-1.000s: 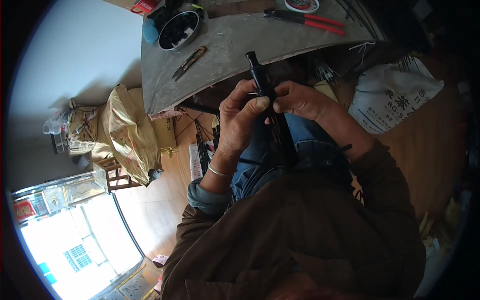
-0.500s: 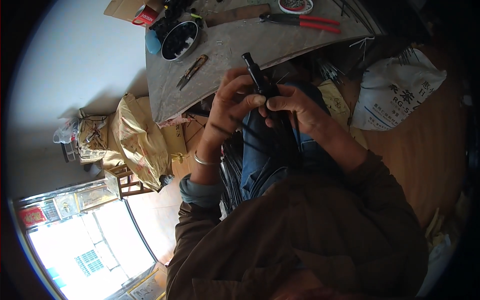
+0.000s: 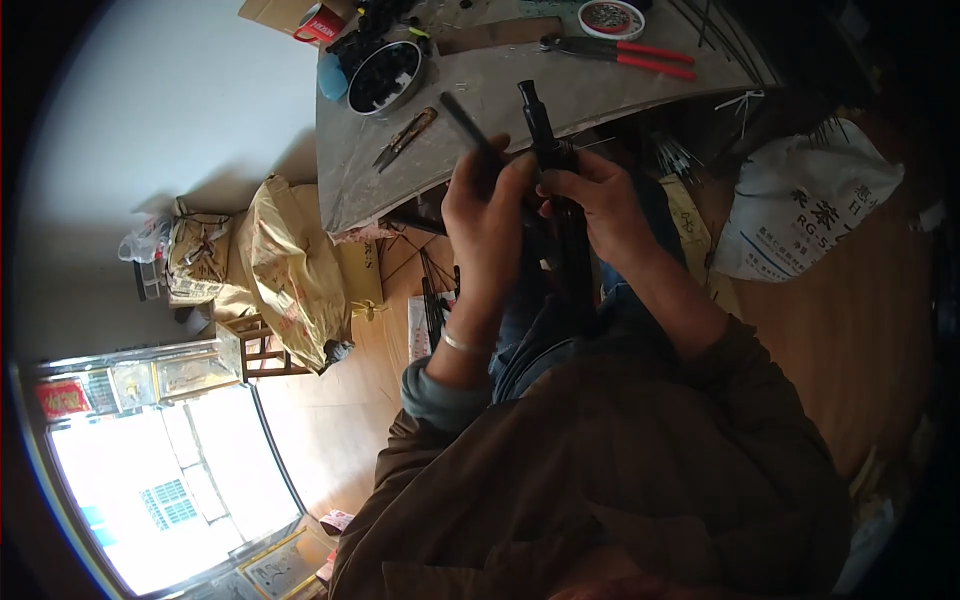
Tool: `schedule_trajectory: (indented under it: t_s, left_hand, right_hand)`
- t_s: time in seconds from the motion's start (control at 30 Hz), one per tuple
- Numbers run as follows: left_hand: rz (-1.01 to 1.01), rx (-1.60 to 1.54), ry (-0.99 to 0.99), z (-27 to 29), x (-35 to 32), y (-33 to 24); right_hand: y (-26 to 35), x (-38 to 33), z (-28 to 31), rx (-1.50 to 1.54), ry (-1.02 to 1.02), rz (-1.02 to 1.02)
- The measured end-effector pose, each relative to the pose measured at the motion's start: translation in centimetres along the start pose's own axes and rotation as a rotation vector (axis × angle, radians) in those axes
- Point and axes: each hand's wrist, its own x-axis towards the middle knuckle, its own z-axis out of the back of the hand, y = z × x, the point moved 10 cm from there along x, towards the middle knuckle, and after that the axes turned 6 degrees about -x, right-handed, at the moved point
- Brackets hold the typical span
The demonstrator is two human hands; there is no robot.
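Observation:
My right hand [image 3: 605, 205] is closed round a black stepped tube [image 3: 538, 118] with a flared tip, pointing up and away from me. Below that grip, a bundle of slim black pieces [image 3: 573, 250] runs down between my knees. Just to the left, my left hand [image 3: 485, 205] is closed on a thin dark rod [image 3: 462, 118]; its upper end sticks out past the fingers toward the table. The fingers of both hands are close together at the tube's lower part. Whether the rod touches the tube is hidden by them.
Ahead is a grey table [image 3: 370, 190] with snips [image 3: 408, 138], a bowl of black parts [image 3: 386, 78], red-handled pliers [image 3: 640, 60] and a round tub of small metal pieces [image 3: 611, 18]. A white sack [image 3: 800, 205] stands right, a tan sack [image 3: 290, 270] left.
The dark rod, blurred below my left wrist before, now points up from my left hand. That hand has turned and shifted right. A dark bundle beside my left leg no longer shows there.

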Motion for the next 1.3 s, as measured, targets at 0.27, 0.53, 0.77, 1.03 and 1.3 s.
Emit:
schedule_trajectory:
  t_s: [0.27,0.53,0.77,1.03,1.3]
  left_hand:
    - [0.119,-0.048,0.061,-0.2,1.0,1.3]
    - [0.114,0.063,0.109,-0.1,0.9,1.4]
    - [0.080,-0.086,0.093,-0.1,0.8,1.1]
    - [0.061,-0.098,0.059,0.1,0.1,0.6]
    - [-0.020,-0.082,0.033,0.1,-0.5,0.0]
  right_hand:
    - [0.8,0.0,-0.5,-0.006,-0.022,0.105]
    - [3.2,-1.5,-0.4,-0.395,-0.140,0.331]
    - [6.0,-2.7,-1.0,-0.790,-0.202,0.526]
    - [5.7,-1.7,-1.4,-1.037,-0.041,0.322]
    - [2.4,-0.2,1.3,-0.638,0.038,-0.038]
